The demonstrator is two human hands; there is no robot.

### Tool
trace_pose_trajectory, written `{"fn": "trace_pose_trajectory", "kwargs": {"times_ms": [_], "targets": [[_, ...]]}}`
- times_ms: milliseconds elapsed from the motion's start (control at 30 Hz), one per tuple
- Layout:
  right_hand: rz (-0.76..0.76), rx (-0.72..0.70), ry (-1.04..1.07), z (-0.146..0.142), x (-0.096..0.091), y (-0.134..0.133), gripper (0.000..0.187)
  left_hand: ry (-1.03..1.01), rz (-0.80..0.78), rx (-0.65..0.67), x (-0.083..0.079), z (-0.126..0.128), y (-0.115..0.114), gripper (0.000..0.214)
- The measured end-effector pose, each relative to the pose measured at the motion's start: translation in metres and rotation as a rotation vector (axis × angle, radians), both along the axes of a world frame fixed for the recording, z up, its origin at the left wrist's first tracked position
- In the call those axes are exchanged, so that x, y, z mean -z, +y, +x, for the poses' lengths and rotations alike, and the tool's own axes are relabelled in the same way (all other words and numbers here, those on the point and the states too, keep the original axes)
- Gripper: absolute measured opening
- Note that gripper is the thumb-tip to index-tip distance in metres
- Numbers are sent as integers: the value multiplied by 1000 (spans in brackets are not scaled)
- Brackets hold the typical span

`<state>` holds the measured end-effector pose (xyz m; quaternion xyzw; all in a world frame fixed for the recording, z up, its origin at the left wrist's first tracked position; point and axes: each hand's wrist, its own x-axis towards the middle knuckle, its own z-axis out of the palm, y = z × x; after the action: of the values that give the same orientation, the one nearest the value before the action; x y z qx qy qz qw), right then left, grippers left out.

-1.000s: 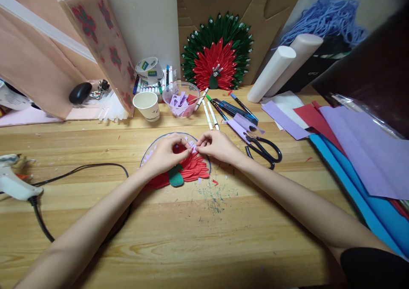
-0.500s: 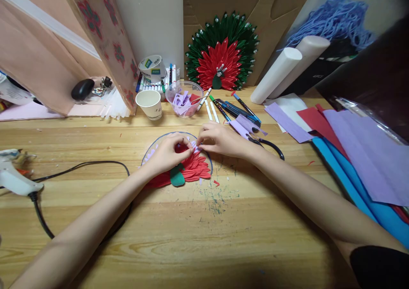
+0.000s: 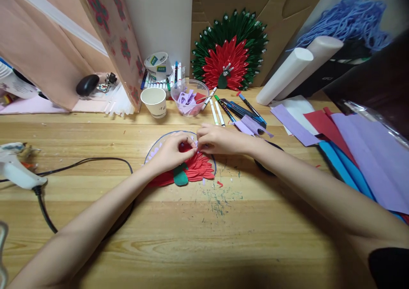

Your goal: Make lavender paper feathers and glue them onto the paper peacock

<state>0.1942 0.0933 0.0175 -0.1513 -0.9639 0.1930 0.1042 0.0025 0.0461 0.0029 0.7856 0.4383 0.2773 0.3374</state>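
My left hand [image 3: 171, 153] is closed in a pinch over the paper craft, thumb and forefinger meeting at a small purple paper petal [image 3: 197, 145]. From the other side my right hand [image 3: 215, 139] pinches at the same petal, its fingertips almost touching the left ones. Beneath them lies a round brown card with a blue outline [image 3: 214, 160]. Overlapping red paper petals [image 3: 200, 167] cover its lower part, and a green paper shape [image 3: 180, 176] sits at their base. Purple petals [image 3: 154, 151] line the card's left edge. My fingers hide part of the petal they hold.
A glue gun [image 3: 19, 172] with a black cord lies at left. Behind stand a paper cup [image 3: 154, 101], a clear bowl of scraps [image 3: 189, 98] and markers [image 3: 227, 110]. Purple paper sheets [image 3: 373, 157] lie right. A finished green-and-red feathered craft [image 3: 228, 52] leans against cardboard.
The view has shifted slightly, so things appear a little further right. My fingertips have drawn closer together at the purple petal, and my right forearm now covers part of the scissors.
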Motion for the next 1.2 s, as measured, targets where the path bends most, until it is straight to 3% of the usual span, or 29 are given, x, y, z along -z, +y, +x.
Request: {"fn": "trace_pose_trajectory", "kwargs": {"times_ms": [600, 1200], "targets": [[-34, -33, -61, -7, 0, 4, 9, 11, -10, 14, -2, 0, 0, 12], [-136, 28, -63, -10, -3, 1, 10, 23, -6, 11, 0, 0, 1, 8]]}}
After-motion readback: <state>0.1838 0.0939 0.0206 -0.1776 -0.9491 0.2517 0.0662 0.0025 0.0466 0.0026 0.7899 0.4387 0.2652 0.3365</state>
